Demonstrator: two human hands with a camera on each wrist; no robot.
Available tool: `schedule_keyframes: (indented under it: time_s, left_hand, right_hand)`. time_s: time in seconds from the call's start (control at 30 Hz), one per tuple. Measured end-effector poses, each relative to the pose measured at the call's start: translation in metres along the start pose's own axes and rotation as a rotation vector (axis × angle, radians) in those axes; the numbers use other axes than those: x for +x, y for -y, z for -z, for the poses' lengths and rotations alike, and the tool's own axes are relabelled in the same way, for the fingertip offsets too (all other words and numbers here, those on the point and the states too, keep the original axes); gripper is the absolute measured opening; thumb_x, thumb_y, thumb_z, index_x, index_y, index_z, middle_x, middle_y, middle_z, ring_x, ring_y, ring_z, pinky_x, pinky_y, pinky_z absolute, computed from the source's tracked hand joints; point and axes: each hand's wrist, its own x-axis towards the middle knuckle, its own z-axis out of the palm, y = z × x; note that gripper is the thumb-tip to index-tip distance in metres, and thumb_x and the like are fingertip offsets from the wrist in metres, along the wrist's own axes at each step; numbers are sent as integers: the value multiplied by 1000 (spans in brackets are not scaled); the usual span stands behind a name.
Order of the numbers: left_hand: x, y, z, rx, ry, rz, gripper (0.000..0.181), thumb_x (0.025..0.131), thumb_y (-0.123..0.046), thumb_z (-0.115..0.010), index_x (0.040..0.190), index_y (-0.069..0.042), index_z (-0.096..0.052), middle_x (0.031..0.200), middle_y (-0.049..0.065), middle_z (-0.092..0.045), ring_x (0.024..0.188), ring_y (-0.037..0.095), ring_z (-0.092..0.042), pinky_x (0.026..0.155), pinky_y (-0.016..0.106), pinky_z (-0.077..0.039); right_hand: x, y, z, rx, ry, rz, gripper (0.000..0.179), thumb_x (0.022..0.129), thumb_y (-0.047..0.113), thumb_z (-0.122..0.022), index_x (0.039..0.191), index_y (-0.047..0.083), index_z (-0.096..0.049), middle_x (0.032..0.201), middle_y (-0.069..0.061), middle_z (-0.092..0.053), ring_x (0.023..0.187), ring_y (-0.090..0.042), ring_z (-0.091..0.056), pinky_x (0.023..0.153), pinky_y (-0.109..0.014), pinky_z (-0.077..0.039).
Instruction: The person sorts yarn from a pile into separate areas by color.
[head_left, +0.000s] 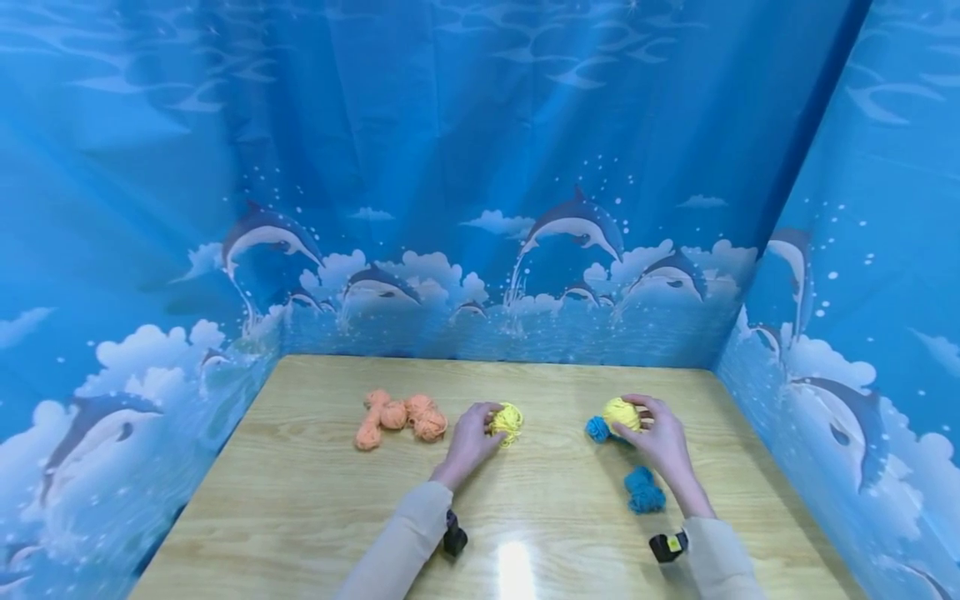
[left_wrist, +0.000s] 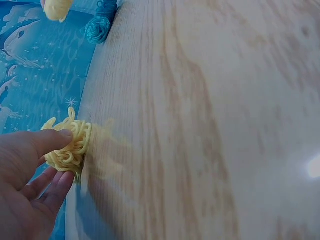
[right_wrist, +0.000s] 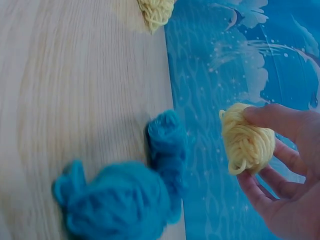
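Observation:
Near the middle of the table, my left hand (head_left: pixel 472 437) grips a loose, loopy bundle of yellow yarn (head_left: pixel 507 423) between thumb and fingers. In the left wrist view that yellow yarn (left_wrist: pixel 70 145) rests at the table surface. My right hand (head_left: pixel 662 433) holds a wound ball of yellow yarn (head_left: pixel 622 415), and the right wrist view shows this ball (right_wrist: pixel 247 140) raised off the table, thumb on one side and fingers on the other. Beside and below it lies a blue yarn ball (head_left: pixel 597 429), partly covered in the head view. Closer to me is another blue yarn bundle (head_left: pixel 644 490).
Several orange yarn balls (head_left: pixel 393 415) lie grouped on the left of the wooden table (head_left: pixel 315 517). A blue dolphin-print curtain (head_left: pixel 420 167) hangs behind the table and along both sides. Black wrist cameras (head_left: pixel 454 535) sit on both wrists.

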Motion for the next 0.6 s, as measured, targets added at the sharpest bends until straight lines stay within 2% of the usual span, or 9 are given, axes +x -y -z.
schedule_keyframes:
  time_s: [0.23, 0.47, 0.6]
  left_hand:
    - [0, 0, 0, 0, -2, 11, 44, 87, -8, -80, 128, -8, -66, 118, 13, -65, 103, 26, -67, 85, 36, -59]
    - [0, -2, 0, 6, -29, 9, 45, 85, -7, -81, 128, -7, -66, 115, 13, -66, 100, 27, -68, 83, 37, -60]
    - [2, -3, -2, 14, -30, 18, 45, 86, -8, -81, 128, -8, -66, 115, 12, -66, 101, 26, -68, 84, 36, -60]
  right_hand:
    - [7, 10, -18, 20, 30, 4, 49, 86, 11, -81, 131, 1, -62, 128, -26, -59, 108, -41, -61, 91, -53, -56]
    - [16, 22, -39, 33, 35, 13, 51, 84, 9, -82, 130, 1, -63, 126, -24, -61, 107, -39, -62, 90, -50, -57]
    - [20, 26, -51, 71, 43, 25, 51, 82, 8, -83, 129, 0, -64, 125, -24, -62, 106, -38, -63, 90, -49, -57]
